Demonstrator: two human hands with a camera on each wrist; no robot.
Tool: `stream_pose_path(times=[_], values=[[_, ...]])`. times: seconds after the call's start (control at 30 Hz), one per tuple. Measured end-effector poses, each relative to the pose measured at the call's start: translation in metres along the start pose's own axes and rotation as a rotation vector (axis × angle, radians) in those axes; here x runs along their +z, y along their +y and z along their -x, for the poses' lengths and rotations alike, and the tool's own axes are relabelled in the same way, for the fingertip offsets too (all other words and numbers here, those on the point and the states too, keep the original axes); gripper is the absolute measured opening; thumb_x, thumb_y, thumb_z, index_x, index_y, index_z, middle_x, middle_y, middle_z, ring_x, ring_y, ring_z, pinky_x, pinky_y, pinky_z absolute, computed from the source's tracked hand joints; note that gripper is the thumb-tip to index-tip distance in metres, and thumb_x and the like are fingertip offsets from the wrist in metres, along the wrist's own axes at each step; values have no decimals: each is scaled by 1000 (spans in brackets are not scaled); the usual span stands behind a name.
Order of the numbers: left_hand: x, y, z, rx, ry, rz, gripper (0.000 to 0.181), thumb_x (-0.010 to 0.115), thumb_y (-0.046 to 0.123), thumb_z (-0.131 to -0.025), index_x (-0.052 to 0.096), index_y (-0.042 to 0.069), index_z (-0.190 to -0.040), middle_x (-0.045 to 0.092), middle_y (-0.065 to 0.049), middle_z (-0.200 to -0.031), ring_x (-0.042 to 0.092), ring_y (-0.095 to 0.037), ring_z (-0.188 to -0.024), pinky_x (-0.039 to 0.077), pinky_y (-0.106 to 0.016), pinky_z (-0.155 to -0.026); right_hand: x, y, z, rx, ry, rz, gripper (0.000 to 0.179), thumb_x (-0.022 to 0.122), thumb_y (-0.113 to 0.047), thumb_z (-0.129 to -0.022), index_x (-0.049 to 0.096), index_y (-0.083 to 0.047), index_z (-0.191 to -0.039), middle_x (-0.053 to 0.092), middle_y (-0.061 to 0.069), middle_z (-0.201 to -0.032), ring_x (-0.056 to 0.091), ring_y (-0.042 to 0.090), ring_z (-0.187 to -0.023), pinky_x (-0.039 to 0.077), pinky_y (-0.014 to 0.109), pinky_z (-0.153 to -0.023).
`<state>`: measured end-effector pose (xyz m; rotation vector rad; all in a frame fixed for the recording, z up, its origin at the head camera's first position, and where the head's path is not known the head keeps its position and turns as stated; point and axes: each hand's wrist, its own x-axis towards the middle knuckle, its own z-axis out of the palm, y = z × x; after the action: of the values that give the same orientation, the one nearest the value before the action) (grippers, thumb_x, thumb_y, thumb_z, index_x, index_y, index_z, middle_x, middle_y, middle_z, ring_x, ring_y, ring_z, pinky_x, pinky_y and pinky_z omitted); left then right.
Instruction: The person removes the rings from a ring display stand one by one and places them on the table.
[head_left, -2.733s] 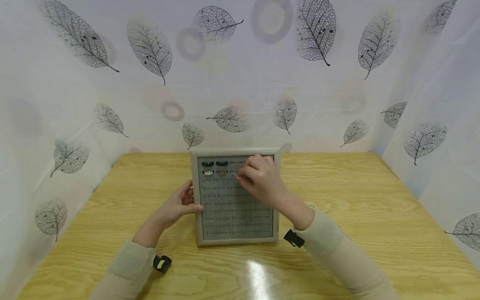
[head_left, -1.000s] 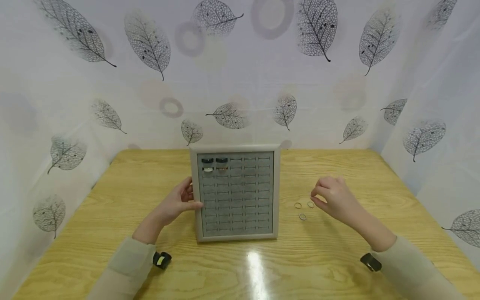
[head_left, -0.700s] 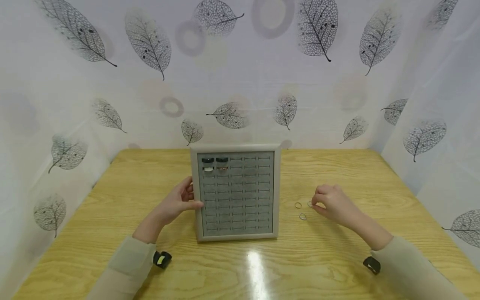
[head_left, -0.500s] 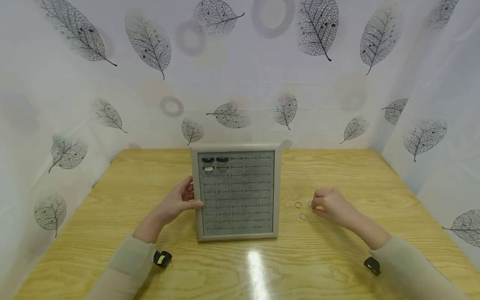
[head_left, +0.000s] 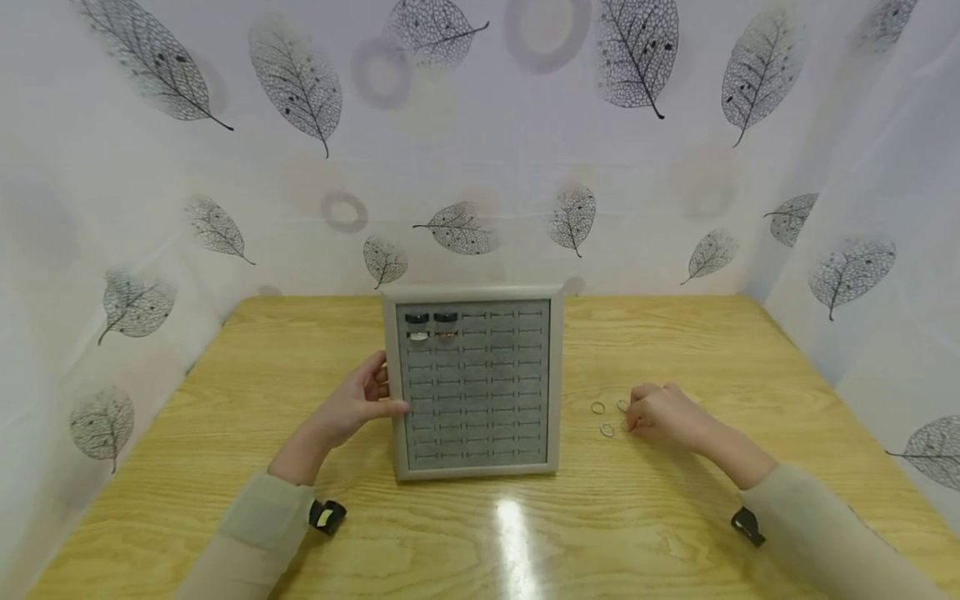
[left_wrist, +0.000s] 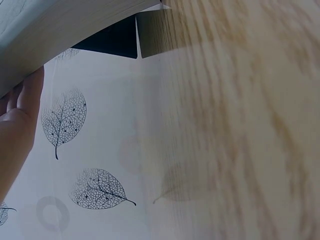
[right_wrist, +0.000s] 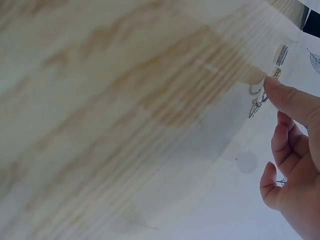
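A grey ring display board [head_left: 480, 392] in a pale frame stands upright on the table. My left hand [head_left: 352, 408] holds its left edge, thumb in front and fingers behind. Two black rings [head_left: 431, 317] sit in the top row slots; a white ring [head_left: 417, 336] and a reddish ring [head_left: 446, 335] are below them. To the right, my right hand [head_left: 667, 417] is low over the table, thumb and forefinger pinching a thin ring [right_wrist: 255, 90]. Beside these fingertips lie a gold-toned ring [head_left: 597, 407] and two silvery rings [head_left: 607, 430].
The wooden table [head_left: 480, 533] reaches back to a white curtain [head_left: 480, 142] printed with leaves, which also hangs at both sides. Black wrist devices [head_left: 327, 517] are at both sleeves. A dark support [left_wrist: 110, 40] is behind the board.
My right hand has gone from the board's upper rows to the loose rings on the right, then a little lower and nearer. The third second-row slot now shows bare. My left hand keeps its hold.
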<state>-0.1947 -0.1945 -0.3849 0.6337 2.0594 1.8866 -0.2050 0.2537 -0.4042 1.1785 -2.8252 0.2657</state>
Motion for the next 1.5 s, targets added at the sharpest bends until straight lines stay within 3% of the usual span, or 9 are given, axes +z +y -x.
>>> stream_pose_path(times=[0.57, 0.9, 1.07, 1.27, 1.5], values=[[0, 2, 2, -12, -4, 5, 80, 66, 6, -78, 14, 2, -139, 42, -23, -123, 50, -23, -105, 44, -33, -83, 1, -3, 3, 18, -6, 11, 9, 75, -11, -67, 71, -18, -72, 48, -13, -68, 41, 1, -60, 26, 28, -57], [2, 2, 2, -5, 0, 13, 79, 67, 7, -78, 17, 3, -138, 44, -21, -121, 51, -23, -104, 44, -34, -83, -1, -3, 3, -33, 20, 86, 11, 76, -10, -65, 70, -19, -69, 47, -12, -66, 40, 3, -59, 26, 28, -55], [2, 2, 2, -1, -1, 11, 77, 66, 6, -78, 18, 2, -138, 45, -21, -120, 51, -22, -103, 44, -33, -83, -2, -3, 3, -17, 40, 83, 10, 76, -13, -64, 70, -18, -69, 47, -13, -67, 42, 2, -59, 27, 28, -56], [2, 2, 2, 2, -2, 15, 76, 66, 5, -78, 18, 3, -137, 45, -20, -120, 51, -22, -103, 45, -34, -82, -10, -8, -1, -13, 119, 79, 15, 78, -11, -63, 68, -11, -74, 54, -6, -71, 47, 5, -57, 34, 30, -55], [2, 2, 1, 12, -4, 18, 76, 66, 4, -79, 18, 3, -138, 45, -20, -120, 52, -22, -103, 45, -34, -82, -24, -17, -10, -45, 244, 45, 17, 77, -6, -63, 67, -5, -78, 56, -1, -69, 49, 7, -53, 39, 19, -46]])
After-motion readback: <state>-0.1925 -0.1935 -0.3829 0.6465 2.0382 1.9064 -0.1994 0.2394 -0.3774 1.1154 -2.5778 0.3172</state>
